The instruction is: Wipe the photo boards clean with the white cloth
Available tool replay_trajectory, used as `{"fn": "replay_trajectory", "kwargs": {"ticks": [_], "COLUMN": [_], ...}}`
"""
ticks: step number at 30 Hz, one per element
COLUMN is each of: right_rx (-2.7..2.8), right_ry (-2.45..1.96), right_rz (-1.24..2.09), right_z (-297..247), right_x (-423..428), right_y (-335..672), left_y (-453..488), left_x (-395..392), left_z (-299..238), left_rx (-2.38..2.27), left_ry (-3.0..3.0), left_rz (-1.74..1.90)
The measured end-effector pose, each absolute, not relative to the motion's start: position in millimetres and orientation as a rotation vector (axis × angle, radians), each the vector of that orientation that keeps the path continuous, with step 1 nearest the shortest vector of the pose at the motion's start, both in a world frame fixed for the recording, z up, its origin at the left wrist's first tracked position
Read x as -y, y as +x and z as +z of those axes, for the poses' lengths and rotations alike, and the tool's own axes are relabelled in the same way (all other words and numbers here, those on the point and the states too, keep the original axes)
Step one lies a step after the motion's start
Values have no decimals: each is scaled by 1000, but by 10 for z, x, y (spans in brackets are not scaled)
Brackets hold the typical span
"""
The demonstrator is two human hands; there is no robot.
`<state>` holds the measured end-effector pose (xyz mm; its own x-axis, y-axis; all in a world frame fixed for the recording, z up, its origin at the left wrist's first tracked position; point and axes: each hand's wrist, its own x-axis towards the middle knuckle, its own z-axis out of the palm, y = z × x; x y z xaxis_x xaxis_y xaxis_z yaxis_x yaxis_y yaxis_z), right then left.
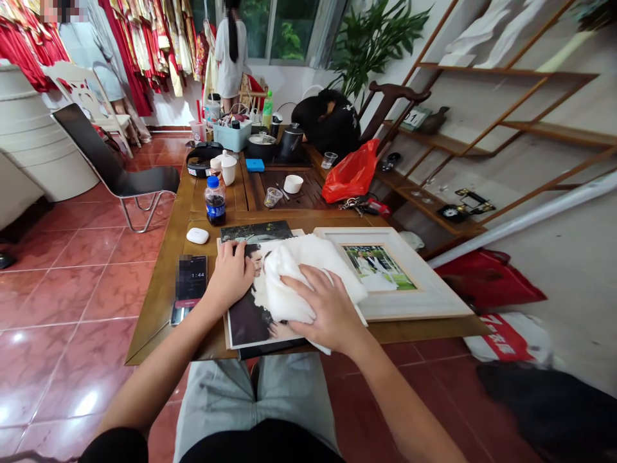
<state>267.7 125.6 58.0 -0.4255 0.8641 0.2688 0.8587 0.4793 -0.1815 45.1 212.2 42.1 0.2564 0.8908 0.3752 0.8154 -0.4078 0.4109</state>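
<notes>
A large photo print with people on it lies near the front edge of the wooden table. My left hand rests flat on its left side, fingers stretched out and holding nothing. Bunched under my right hand is a white cloth, with my fingers curled round it; it covers much of the print. Beneath the print, other flat pieces stick out, including a dark picture at the back. To the right, a white picture frame holding a wedding photo lies flat, partly overlapped by the cloth.
A smartphone, white earbud case and cola bottle stand or lie to the left. Farther back are a red plastic bag, small cups and a blue basket. A person leans on the table's far end.
</notes>
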Motion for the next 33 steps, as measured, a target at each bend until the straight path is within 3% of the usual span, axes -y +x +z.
{"fn": "replay_trajectory", "kwargs": {"ticks": [13,27,33], "right_rx": [2291,2479,2453], "right_ry": [-1545,-1288,-1325], "right_rz": [-149,227,165], "right_z": [486,583,538], "right_x": [-1047,-683,-689], "right_y": [2897,2193,2330], "left_y": [451,439,441], "left_x": [-2131,-2136,-2136], "left_z": [393,426,421], "left_rx": [-1631,-1607,-1601], "left_ry": [2385,2373,2381], "left_rz": [881,850,904]}}
